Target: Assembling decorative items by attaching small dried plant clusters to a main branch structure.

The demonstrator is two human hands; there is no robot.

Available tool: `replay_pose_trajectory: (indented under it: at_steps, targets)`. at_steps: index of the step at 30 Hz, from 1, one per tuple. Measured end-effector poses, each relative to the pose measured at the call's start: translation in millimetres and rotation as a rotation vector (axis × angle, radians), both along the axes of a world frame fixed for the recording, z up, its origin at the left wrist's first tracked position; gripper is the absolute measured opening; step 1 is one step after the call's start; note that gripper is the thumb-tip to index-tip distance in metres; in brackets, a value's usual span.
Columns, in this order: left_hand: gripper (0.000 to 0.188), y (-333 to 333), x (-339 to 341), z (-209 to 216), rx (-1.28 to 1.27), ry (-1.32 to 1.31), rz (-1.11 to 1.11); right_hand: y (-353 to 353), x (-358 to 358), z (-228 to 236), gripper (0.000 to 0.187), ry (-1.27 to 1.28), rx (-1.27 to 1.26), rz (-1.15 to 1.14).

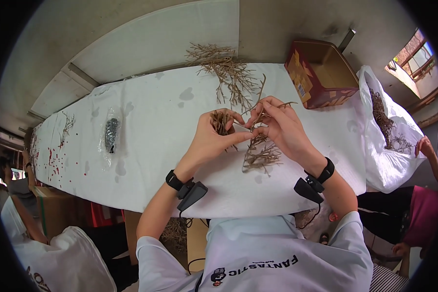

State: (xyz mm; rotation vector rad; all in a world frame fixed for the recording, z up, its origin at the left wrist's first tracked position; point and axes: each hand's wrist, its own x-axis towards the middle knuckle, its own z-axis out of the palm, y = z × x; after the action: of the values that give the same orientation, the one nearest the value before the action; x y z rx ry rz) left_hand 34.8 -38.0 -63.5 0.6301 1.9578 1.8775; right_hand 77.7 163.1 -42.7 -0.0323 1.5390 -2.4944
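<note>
Nearest the head camera is the person's pale shirt (248, 233), with two bare forearms reaching forward from it over the white-covered counter (165, 131). A dry brown sprig (263, 158) has its long axis running roughly away from the body, leaning a little rightward at the far end; one thin tip points past the right fingers, while a bushier spray fans back toward the person. It lies between and just below the two hands, its stem passing through the right one. The right hand (284, 129) is partly curled, thumb and fingers pinched on the stem. The left hand (207, 138) curls around a small bunch of short twigs (220, 122), its thumb stretched across to the right fingertips; whether that thumb presses the stem cannot be told. Beyond the hands lies a loose heap of branches (228, 73). Far right of them stand an open dark-red box (297, 80) and a white bag (389, 170), touched by another person's hand (425, 146). Left of the hands rests a dark bundle in clear wrap (112, 136), with red specks (53, 165) farther out.
</note>
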Motion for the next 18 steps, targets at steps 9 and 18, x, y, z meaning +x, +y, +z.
replay_pose_trajectory:
  at_steps: [9, 18]
  targets:
    - [0.039, 14.6, 14.5, -16.6, 0.176, -0.02, -0.051, 18.1, -2.9, -14.9, 0.023, -0.019, -0.267, 0.121]
    - [0.033, 9.3, 20.0, -8.9, 0.223, -0.005, -0.1, 26.9, -0.9, -9.1, 0.024, -0.04, 0.274, -0.13]
